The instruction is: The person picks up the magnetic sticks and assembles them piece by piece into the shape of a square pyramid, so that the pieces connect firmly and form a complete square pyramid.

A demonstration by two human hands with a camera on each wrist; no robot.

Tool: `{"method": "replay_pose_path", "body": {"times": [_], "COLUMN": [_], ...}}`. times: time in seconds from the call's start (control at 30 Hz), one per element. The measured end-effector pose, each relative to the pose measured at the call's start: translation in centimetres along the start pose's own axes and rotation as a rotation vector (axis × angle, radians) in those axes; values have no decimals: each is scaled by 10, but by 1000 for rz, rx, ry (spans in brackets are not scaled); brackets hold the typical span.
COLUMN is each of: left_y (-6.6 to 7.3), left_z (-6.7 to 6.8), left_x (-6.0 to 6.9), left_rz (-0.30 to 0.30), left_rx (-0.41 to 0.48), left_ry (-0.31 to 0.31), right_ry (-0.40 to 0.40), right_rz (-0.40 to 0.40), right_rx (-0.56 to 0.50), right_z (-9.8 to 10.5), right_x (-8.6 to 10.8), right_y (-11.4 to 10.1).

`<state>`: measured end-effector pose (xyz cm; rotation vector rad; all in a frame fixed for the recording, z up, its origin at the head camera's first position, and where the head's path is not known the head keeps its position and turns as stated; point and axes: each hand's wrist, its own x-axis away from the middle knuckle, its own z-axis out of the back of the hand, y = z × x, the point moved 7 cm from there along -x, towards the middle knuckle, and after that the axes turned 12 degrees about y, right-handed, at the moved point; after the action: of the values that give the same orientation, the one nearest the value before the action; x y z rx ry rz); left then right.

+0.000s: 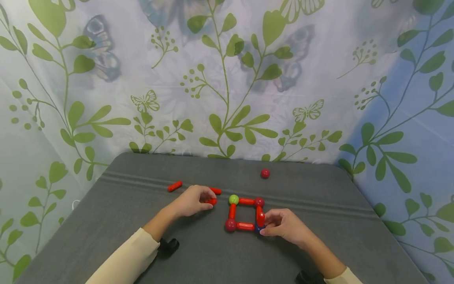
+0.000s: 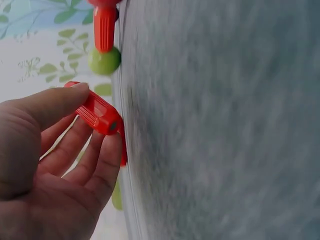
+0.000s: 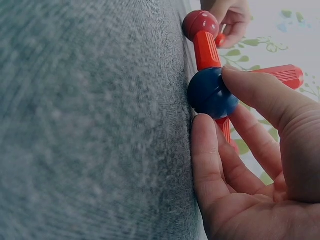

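A square of red rods joined by balls lies on the table, with a green ball (image 1: 233,199), a red ball (image 1: 231,225), another red ball (image 1: 259,202) and a blue ball (image 3: 212,93) at its corners. My right hand (image 1: 289,227) pinches the blue ball between thumb and fingers. One red rod (image 1: 261,219) rises from that blue ball, pointing away from the tabletop. Left of the square, my left hand (image 1: 195,200) holds a loose red rod (image 2: 97,111) between thumb and fingertips. Part of a further red rod (image 1: 215,191) shows just behind that hand.
Another red rod (image 1: 175,186) lies at the back left of the grey table (image 1: 198,252). A loose red ball (image 1: 265,173) sits near the back edge. Behind the table hangs a leaf-and-butterfly patterned curtain (image 1: 170,79).
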<state>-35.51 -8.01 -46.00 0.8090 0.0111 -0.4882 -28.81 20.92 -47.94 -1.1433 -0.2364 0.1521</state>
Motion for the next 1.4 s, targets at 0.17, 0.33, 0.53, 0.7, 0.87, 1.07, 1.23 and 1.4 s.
{"method": "replay_pose_path", "body": {"times": [0.17,0.33,0.53,0.7,0.87,1.07,1.23,1.4], "left_y": [13,27,40,50,61,65,64,62], "left_z": [-5,-12,-16,-22,-29,-34,-36,-37], "left_x": [6,12,14,17,20,23,23,22], "left_rz": [9,4,-12,-9,-14,-15,6,11], "left_rx": [98,220,324,411,397,356,364,376], "left_ry": [29,55,109,108,100,100,94,60], "right_ry": [1,6,10,4,4,1,-7,18], "right_rz": [10,8,0,1,1,10,17,18], "right_rx": [-4,2,-4,-9,-7,-7,-13,16], "right_z": [1,1,0,0,0,0,-1,-2], "right_x": [0,1,1,1,0,0,1,0], "right_y": [-1,1,2,-1,0,-1,-1,0]}}
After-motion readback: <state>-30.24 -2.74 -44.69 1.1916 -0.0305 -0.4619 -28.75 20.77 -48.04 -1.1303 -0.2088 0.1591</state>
